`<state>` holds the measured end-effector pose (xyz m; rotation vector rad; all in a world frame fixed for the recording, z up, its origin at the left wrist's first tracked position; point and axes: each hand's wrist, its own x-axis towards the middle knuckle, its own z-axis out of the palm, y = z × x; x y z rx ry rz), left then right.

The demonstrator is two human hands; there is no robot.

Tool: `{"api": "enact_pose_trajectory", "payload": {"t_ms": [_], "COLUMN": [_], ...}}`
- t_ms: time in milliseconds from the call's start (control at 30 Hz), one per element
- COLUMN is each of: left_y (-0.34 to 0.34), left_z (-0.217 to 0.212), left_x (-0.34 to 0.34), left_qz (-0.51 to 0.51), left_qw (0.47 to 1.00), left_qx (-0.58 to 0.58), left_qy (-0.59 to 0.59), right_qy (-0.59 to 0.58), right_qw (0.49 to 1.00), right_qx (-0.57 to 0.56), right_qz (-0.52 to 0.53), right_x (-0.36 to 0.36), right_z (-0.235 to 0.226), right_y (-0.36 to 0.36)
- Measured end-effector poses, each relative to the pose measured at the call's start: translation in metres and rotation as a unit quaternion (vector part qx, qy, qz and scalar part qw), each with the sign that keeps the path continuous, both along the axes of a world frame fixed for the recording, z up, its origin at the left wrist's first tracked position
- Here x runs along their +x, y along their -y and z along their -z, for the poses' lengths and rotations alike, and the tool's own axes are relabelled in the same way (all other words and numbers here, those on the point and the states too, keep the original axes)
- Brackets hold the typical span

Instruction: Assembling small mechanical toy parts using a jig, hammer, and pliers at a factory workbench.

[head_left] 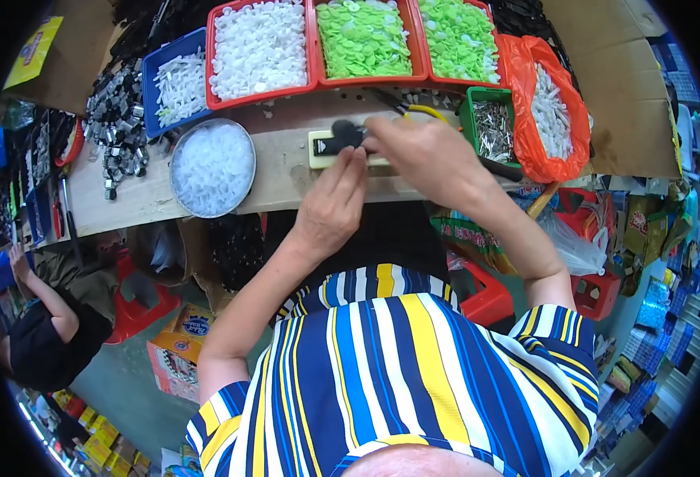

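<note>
A cream block (316,159) lies on the bench in front of me, with a small black plastic part (332,145) on it. My left hand (332,200) reaches in with its fingers straight and pressed together, their tips at the black part's edge. From the other side comes my right hand (429,159), its fingers curled in a pinch over the block's right side. Beside those fingertips is a dark rounded piece (345,129), somewhat blurred. What sits inside the right pinch is hidden by the fingers.
Behind the block stand red trays (264,97) of white and green pieces. A round metal bowl (176,184) of translucent pieces, a blue tray (153,95) and shiny metal-like parts (118,111) lie left. Yellow-handled pliers (428,110), a green bin (469,119) and an orange bag (525,151) lie right. Another person (56,334) sits left.
</note>
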<state>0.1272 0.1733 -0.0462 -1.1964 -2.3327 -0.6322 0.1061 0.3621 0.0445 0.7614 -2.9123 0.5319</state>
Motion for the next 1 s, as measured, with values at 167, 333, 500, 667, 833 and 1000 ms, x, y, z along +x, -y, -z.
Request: {"api": "enact_pose_trajectory", "payload": {"t_ms": [167,333,500,667,833,1000], "left_y": [0.005,0.001,-0.001,0.004,0.009,0.018], "left_z": [-0.006,-0.008,-0.010,-0.015,-0.023,-0.025], "left_x": [-0.006,-0.010,-0.010,-0.017,-0.021,-0.022], "left_qz": [-0.034,-0.037,-0.027,-0.014,-0.008,-0.034], "left_qw": [0.999,0.999,1.000,1.000,0.997,0.996], "left_qx": [0.017,0.001,0.003,0.008,0.059,0.082], "left_qy": [0.038,0.019,0.015,0.018,0.055,0.029], "right_qy": [-0.049,0.020,0.067,-0.062,-0.087,-0.096], "right_qw": [0.985,0.988,0.984,0.978,0.979,0.984], "right_qx": [-0.095,-0.020,0.025,-0.073,-0.113,-0.144], "right_qz": [0.135,0.152,0.164,0.184,0.148,0.043], "right_x": [0.028,0.041,0.048,0.012,0.004,0.015], "right_z": [-0.006,0.009,0.026,0.019,-0.022,-0.012], "right_y": [-0.037,-0.052,-0.051,-0.078,-0.064,-0.019]}}
